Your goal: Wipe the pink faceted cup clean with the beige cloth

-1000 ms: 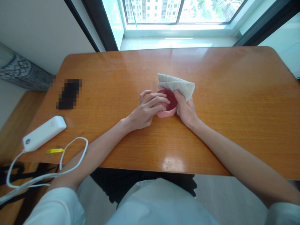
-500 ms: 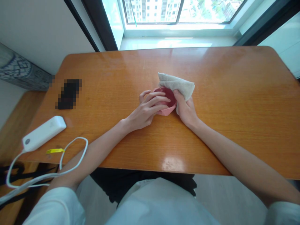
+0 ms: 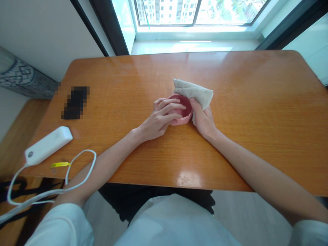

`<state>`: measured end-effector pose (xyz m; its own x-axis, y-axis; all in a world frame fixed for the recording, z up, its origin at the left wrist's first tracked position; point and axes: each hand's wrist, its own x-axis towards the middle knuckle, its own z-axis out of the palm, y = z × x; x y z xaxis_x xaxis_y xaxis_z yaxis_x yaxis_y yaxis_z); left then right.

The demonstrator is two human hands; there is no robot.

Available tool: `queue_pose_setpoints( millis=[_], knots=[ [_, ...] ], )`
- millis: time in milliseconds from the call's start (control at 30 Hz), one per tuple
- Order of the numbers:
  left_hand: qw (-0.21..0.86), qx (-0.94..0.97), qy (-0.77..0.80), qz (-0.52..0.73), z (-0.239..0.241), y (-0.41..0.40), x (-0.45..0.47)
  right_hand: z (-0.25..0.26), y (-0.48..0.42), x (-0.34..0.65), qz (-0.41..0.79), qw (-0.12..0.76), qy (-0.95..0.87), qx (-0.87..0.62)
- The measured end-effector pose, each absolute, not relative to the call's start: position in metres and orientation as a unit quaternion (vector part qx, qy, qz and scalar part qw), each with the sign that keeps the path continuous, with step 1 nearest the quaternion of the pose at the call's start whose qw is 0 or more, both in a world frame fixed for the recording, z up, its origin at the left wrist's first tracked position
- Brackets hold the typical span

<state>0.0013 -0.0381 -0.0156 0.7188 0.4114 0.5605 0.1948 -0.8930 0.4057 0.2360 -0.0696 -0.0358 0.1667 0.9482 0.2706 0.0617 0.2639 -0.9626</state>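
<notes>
Pink bowl (image 3: 180, 121) is turning & edging twd 12 o'clock vs. prev frame; we're finding it btwn hands, near table (image 3: 256, 102) ctr. L hand (image 3: 162, 115) is fanning fingers over its 9 o'clock rim; thumb hidden, can't tell grip. R hand (image 3: 204, 120) is pinching cloth (image 3: 196, 92) at 3. We're advising: keep cloth snug vs. bowl, turn slowly. Table's stretching wide 2–4 o'clock; near edge (image 3: 153, 184) is running at 6; wht cable (image 3: 95, 156) is looping over L forearm (image 3: 115, 154), 8 o'clock.
</notes>
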Motion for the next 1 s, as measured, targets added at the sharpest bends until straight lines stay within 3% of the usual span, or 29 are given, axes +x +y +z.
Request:
queue_pose_setpoints(
  millis=[433,733,1000],
  knots=[
    [0.158,0.924,0.132,0.323,-0.015,-0.043,0.002,-0.031,-0.073,0.234,0.388,0.589,-0.514,-0.488],
    [0.234,0.896,0.157,0.343,-0.011,-0.027,-0.011,-0.026,-0.075,0.233,0.379,0.583,-0.538,-0.476],
    [0.272,0.836,0.274,0.391,-0.013,-0.030,-0.003,-0.015,-0.077,0.230,0.277,0.558,-0.593,-0.509]
  ],
)
